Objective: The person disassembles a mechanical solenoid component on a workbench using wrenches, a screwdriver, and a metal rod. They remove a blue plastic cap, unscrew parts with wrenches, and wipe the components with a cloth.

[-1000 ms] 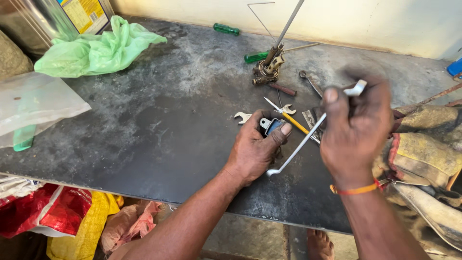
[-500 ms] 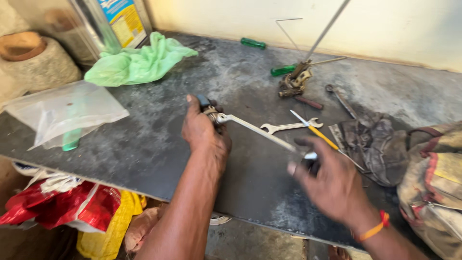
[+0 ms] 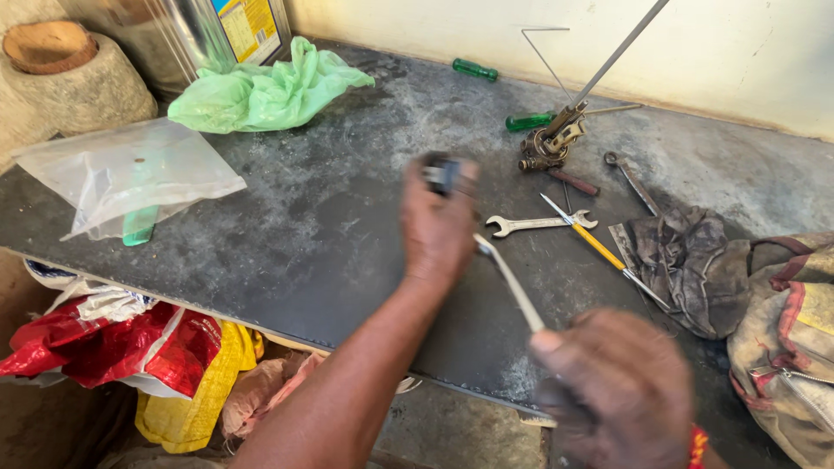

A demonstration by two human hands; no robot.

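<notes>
My left hand is raised over the dark stone slab, closed on a small dark metal part that shows above my fingers. My right hand, blurred and low at the front edge, grips one end of a long silver wrench. The wrench's other end reaches up to my left hand. An open-ended spanner and a yellow-handled screwdriver lie on the slab just right of my left hand.
A green plastic bag and a clear plastic bag lie at the left. Two green screwdriver handles, a brass fitting with a rod, a dirty rag and a cloth bag sit at the right. Red and yellow sacks lie below.
Both hands have shifted: my left hand has risen with the small part and turned, and my right hand has dropped toward the front edge, swinging the wrench more upright.
</notes>
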